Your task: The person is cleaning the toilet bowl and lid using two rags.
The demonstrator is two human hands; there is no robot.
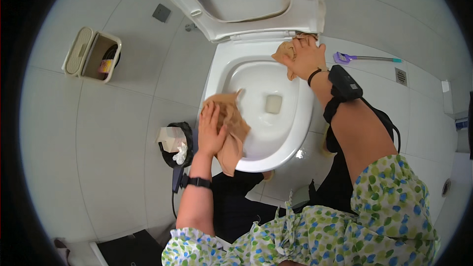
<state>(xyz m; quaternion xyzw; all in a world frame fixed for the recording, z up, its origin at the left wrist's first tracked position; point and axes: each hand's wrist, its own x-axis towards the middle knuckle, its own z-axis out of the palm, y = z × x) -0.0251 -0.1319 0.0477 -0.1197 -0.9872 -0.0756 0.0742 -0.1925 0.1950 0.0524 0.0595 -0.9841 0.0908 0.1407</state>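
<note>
A white toilet bowl stands before me, with its seat and lid raised. My left hand lies spread on a tan cloth at the bowl's left rim; part of this cloth hangs over the opening. At the back right corner of the rim, near the hinge, my right hand presses on another tan cloth, bunched under its fingers. Whether the two cloths are joined cannot be seen. Water stands at the bottom of the bowl. Both forearms bear strapped black devices.
Left of the bowl is a bin lined with a black bag, holding a carton and crumpled tissue. An open beige box is on the left wall. A purple-headed brush lies right of the toilet, near a floor drain.
</note>
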